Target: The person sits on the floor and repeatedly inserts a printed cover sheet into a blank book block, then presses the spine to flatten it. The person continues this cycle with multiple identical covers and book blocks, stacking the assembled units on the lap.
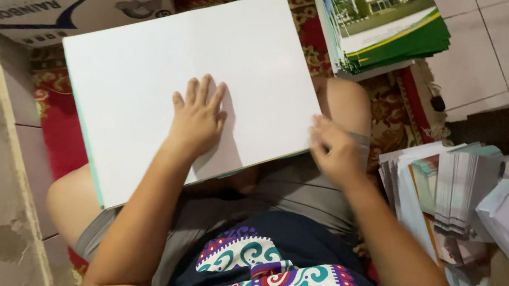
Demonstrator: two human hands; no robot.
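I see the left hand lying flat with fingers spread on the big white sheet, which rests across the person's lap above the red carpet. The right hand is blurred at the sheet's right edge; I cannot tell if its grip closes on it. A pile of printed papers lies just beside it.

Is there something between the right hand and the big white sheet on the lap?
Nothing visible. The right hand is at the near right edge of the white sheet, though blurred. The left hand lies flat on the sheet.
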